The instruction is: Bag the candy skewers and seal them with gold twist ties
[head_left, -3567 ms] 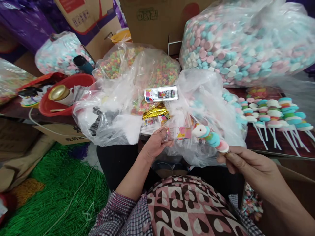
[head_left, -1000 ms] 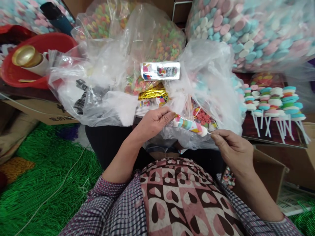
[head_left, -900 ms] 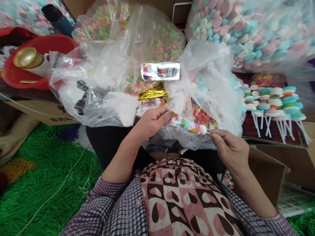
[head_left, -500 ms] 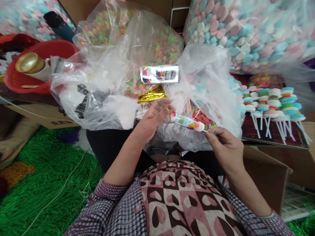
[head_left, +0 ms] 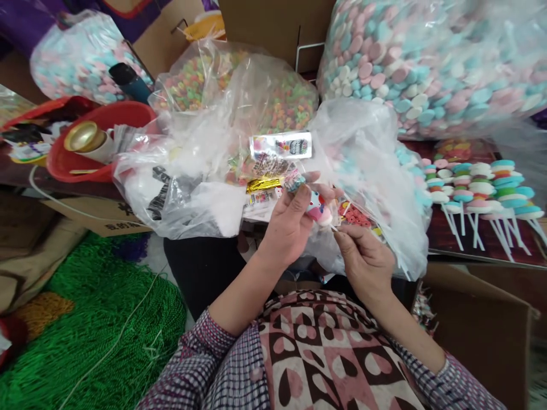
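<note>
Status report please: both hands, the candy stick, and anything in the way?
Left hand closed around candy stick. Right hand pinches its stem. Loose plastic bags crowd close behind.

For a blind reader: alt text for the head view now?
Left hand grips a wrapped candy skewer while the right hand pinches its stick, above clear plastic bags and finished skewers.

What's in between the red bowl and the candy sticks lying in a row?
In the head view, crumpled clear plastic bags and both hands fill the stretch between the red bowl and the row of candy sticks.
</note>
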Action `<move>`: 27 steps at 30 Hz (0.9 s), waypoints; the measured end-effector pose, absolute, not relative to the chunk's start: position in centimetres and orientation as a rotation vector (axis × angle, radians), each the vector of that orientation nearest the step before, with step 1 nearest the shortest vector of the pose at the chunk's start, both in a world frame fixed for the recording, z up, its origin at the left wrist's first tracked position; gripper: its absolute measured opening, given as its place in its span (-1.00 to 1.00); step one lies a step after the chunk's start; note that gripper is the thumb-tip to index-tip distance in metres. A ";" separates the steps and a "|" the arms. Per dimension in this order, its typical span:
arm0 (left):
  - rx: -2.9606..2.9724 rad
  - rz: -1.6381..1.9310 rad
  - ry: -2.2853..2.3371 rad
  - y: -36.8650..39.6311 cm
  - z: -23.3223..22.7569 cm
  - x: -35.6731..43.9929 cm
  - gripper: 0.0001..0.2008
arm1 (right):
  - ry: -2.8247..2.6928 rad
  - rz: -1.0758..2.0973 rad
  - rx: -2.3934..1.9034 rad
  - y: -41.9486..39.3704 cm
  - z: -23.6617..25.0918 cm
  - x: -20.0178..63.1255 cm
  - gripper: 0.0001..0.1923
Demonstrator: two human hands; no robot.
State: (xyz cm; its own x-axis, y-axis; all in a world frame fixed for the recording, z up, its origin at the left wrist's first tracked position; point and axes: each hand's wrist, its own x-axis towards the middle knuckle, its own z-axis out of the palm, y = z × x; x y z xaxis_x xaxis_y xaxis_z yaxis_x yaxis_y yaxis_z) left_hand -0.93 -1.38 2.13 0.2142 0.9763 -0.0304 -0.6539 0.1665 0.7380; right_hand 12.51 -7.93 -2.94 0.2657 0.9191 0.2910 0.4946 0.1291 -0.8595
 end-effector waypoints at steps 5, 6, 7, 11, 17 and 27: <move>0.655 1.277 0.528 -1.6 1.4 -0.4 -0.81 | -1.325 0.562 -1.489 -7.8 -3.4 11.9 -0.74; 0.655 1.278 0.531 -1.7 1.2 -0.4 -0.79 | -1.313 0.598 -1.468 -7.8 -3.5 11.7 -0.73; 0.659 1.270 0.536 -1.8 0.9 -0.3 -0.76 | -1.301 0.651 -1.445 -7.7 -3.4 11.6 -0.73; 0.713 1.167 0.536 -2.1 -0.2 -0.8 -0.73 | -1.231 0.922 -1.344 -7.6 -2.9 11.2 -0.68; 0.650 1.202 0.522 -1.4 0.9 -2.7 -0.57 | -1.247 0.978 -1.314 -7.5 -2.7 11.3 -0.72; 0.591 1.178 0.587 -2.0 0.7 -0.7 -0.74 | -1.136 1.216 -1.251 -7.6 -2.5 10.0 -0.66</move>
State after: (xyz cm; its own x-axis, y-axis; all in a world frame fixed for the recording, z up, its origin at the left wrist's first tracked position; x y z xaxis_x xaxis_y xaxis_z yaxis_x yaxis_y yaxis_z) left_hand -0.67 -1.98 0.74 0.2742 0.9552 -0.1115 -0.6646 0.2720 0.6960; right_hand 10.00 -7.61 -2.49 0.0485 0.9978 -0.0463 -0.0212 -0.0453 -0.9987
